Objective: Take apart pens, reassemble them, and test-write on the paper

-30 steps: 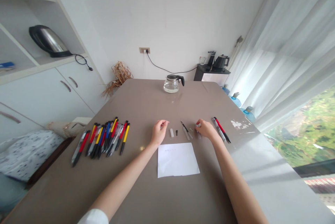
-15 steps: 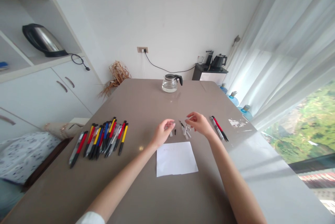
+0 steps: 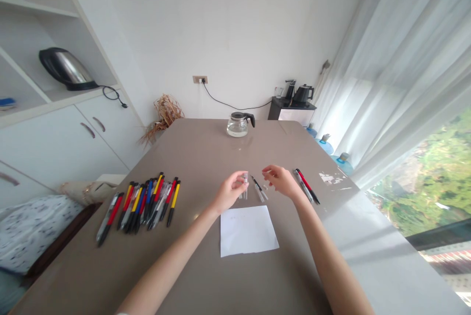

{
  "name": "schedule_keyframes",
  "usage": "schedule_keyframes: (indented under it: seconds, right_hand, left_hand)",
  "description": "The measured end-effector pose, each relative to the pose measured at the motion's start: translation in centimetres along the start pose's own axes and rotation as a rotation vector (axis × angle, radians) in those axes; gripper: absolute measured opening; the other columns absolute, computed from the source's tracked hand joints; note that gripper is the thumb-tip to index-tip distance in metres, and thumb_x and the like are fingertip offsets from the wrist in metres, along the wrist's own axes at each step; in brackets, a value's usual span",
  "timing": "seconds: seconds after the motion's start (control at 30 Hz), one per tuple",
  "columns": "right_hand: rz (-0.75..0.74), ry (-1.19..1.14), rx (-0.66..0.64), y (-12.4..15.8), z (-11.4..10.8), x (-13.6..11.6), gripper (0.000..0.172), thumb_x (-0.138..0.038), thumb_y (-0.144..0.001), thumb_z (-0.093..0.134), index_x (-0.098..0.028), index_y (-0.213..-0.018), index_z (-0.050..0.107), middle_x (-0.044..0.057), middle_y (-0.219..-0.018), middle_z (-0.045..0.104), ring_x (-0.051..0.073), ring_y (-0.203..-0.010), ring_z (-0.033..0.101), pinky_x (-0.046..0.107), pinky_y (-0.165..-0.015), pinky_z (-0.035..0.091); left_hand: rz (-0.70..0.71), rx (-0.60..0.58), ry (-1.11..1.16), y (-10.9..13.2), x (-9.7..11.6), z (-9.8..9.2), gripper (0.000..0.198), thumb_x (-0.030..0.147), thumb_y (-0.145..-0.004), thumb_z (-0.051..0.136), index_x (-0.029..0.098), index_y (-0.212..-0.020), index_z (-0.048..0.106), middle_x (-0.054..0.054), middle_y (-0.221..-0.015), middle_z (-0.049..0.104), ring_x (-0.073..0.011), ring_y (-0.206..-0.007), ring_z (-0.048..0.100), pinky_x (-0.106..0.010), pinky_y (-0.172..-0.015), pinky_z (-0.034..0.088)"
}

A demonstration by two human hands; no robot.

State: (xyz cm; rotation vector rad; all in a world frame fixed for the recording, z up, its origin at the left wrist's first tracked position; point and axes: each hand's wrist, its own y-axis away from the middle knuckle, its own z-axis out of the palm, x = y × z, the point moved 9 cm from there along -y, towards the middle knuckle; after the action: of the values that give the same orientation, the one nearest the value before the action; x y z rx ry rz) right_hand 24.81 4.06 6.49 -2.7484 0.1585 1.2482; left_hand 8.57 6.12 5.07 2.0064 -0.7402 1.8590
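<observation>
With the flat white sheet of paper (image 3: 249, 232) as the middle of a clock, a shiny steel and black kettle (image 3: 71, 69) is sitting on a shelf far off at 10 o'clock. Between 9 and 10 o'clock, a heap of red, yellow, blue and clear pens with black ends (image 3: 150, 202) is lying on the smooth brown table (image 3: 191, 280). At 11 o'clock, the left hand (image 3: 228, 193) is pinching a small clear plastic piece (image 3: 246, 176) between its thumb and fingers. The piece is standing about upright, just past the paper's top edge. Far back at 12 o'clock, a round glass jug with a black lid and handle (image 3: 237, 126) is holding clear water. Near the top of the paper, a thin clear stick with a dark tip (image 3: 256, 182) is lying next to other clear bits. At 1 o'clock, the right hand (image 3: 282, 181) is hovering, its fingers bending with a gap from the thumb. At 2 o'clock, two pens, one clear and one red and black (image 3: 307, 186), are lying side by side.
</observation>
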Motion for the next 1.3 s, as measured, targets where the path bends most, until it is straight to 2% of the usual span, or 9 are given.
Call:
schedule_keyframes:
  seconds: [0.17, 0.37, 0.5, 0.67, 0.83, 0.97, 1.03, 1.17, 1.3]
  right_hand:
    - [0.006, 0.238, 0.005, -0.2, -0.2, 1.2, 0.022, -0.033, -0.074, 0.046, -0.021, -0.083, 0.061, 0.002, -0.073, 0.063, 0.011, -0.060, 0.056, 0.021, -0.056, 0.039]
    - [-0.052, 0.289, -0.022, 0.0, 1.0, -0.1, 0.022, -0.032, -0.075, 0.046, -0.022, -0.088, 0.060, 0.001, -0.076, 0.063, 0.012, -0.066, 0.056, 0.021, -0.060, 0.037]
    - [-0.120, 0.359, -0.076, 0.4, 2.7, -1.6, 0.022, -0.030, -0.072, 0.051, -0.026, -0.092, 0.060, 0.000, -0.083, 0.062, 0.012, -0.071, 0.055, 0.020, -0.061, 0.036]
    - [-0.180, 0.491, -0.142, 0.7, 5.2, -2.5, 0.026, -0.027, -0.075, 0.048, -0.030, -0.098, 0.059, 0.000, -0.090, 0.058, 0.012, -0.074, 0.055, 0.020, -0.061, 0.034]
    - [-0.200, 0.585, -0.127, 0.7, 6.6, -2.4, 0.026, -0.034, -0.079, 0.042, -0.031, -0.099, 0.059, 0.002, -0.091, 0.056, 0.015, -0.086, 0.052, 0.021, -0.060, 0.034]
    - [-0.170, 0.622, -0.147, 0.8, 7.3, -2.2, 0.023, -0.036, -0.078, 0.044, -0.028, -0.090, 0.062, 0.003, -0.089, 0.056, 0.015, -0.087, 0.050, 0.021, -0.060, 0.034]
    - [-0.150, 0.610, -0.156, 0.8, 7.4, -2.1, 0.021, -0.035, -0.077, 0.046, -0.026, -0.087, 0.063, 0.003, -0.089, 0.056, 0.015, -0.087, 0.051, 0.021, -0.060, 0.034]
    - [-0.101, 0.535, -0.145, 0.7, 7.2, -1.8, 0.018, -0.033, -0.072, 0.052, -0.026, -0.086, 0.062, 0.001, -0.089, 0.058, 0.014, -0.082, 0.053, 0.021, -0.061, 0.034]
    - [-0.090, 0.438, -0.114, 0.6, 7.0, -1.6, 0.016, -0.030, -0.069, 0.055, -0.025, -0.082, 0.061, -0.001, -0.085, 0.061, 0.014, -0.078, 0.055, 0.021, -0.060, 0.035]
  left_hand:
    - [-0.014, -0.010, 0.117, 0.1, 0.4, 0.1, 0.036, 0.032, -0.074, 0.052, 0.018, -0.107, 0.047, -0.004, -0.087, 0.053, -0.0145, -0.083, 0.056, -0.030, -0.074, 0.046]
    - [-0.054, -0.001, 0.156, 0.3, 0.6, -0.3, 0.045, 0.030, -0.075, 0.051, 0.022, -0.118, 0.039, -0.005, -0.087, 0.056, -0.0102, -0.068, 0.057, -0.028, -0.065, 0.048]
    - [-0.114, 0.040, 0.184, 0.2, 0.2, -1.1, 0.028, 0.030, -0.076, 0.047, 0.015, -0.099, 0.054, -0.008, -0.090, 0.055, -0.0104, -0.068, 0.056, -0.026, -0.061, 0.049]
    - [-0.183, 0.055, 0.276, 0.1, 0.0, -1.7, 0.033, 0.017, -0.071, 0.050, 0.017, -0.103, 0.053, -0.008, -0.095, 0.054, -0.0096, -0.070, 0.054, -0.027, -0.065, 0.048]
    - [-0.111, 0.062, 0.203, 0.1, 0.7, -2.3, 0.039, 0.022, -0.066, 0.060, 0.017, -0.104, 0.053, -0.005, -0.089, 0.054, -0.0111, -0.079, 0.053, -0.026, -0.071, 0.045]
    - [-0.071, 0.087, 0.033, 0.2, 0.7, -2.9, 0.036, 0.038, -0.070, 0.054, 0.018, -0.100, 0.056, -0.002, -0.077, 0.054, -0.0106, -0.072, 0.050, -0.021, -0.059, 0.043]
    - [-0.047, 0.113, -0.095, 0.3, 0.8, -3.3, 0.036, 0.043, -0.072, 0.051, 0.017, -0.095, 0.060, -0.003, -0.078, 0.055, -0.0113, -0.069, 0.050, -0.021, -0.056, 0.042]
    - [0.026, 0.136, -0.225, 0.3, 1.3, -3.7, 0.035, 0.044, -0.073, 0.048, 0.015, -0.085, 0.063, -0.006, -0.087, 0.057, -0.0145, -0.078, 0.052, -0.026, -0.070, 0.042]
    - [0.022, 0.066, -0.208, 0.1, 0.9, -3.1, 0.034, 0.043, -0.075, 0.046, 0.015, -0.089, 0.062, -0.007, -0.088, 0.059, -0.0154, -0.080, 0.053, -0.028, -0.075, 0.041]
